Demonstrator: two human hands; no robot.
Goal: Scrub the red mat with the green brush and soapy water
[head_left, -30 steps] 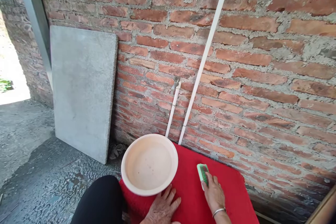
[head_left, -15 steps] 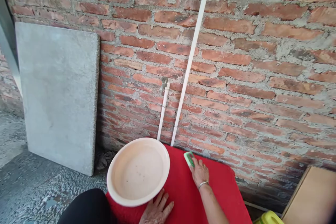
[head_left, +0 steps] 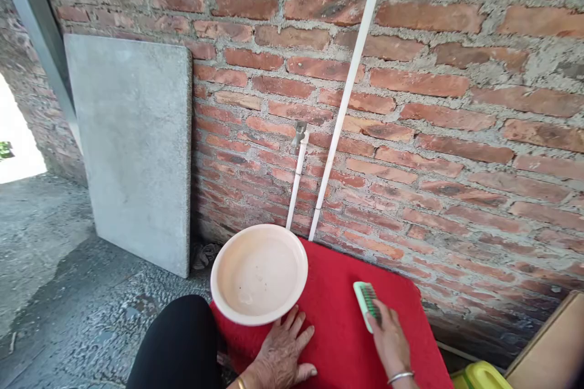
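My right hand (head_left: 393,341), with a bangle at its wrist, holds a light green scrub brush (head_left: 364,304) over the right part of the red cloth (head_left: 331,301). The brush is tilted so that rows of darker bristles show along its right side. Whether it touches the cloth I cannot tell. My left hand (head_left: 286,349) lies flat on the cloth with its fingers spread. Its fingertips are close to the rim of a pale pink basin (head_left: 260,316), which stands at the left end of the red surface. A little water and small dark specks appear in the basin.
Behind the red surface rises a brick wall (head_left: 438,82) with white pipes (head_left: 343,103) and a small tap (head_left: 299,134). A grey slab (head_left: 137,152) leans at the left above wet ground. A yellow container (head_left: 481,375) and a cardboard-coloured panel (head_left: 554,346) are at lower right.
My right hand has drawn the brush back toward me and to the right, and the brush has tilted. My left hand stays flat near the basin. The view has shifted left.
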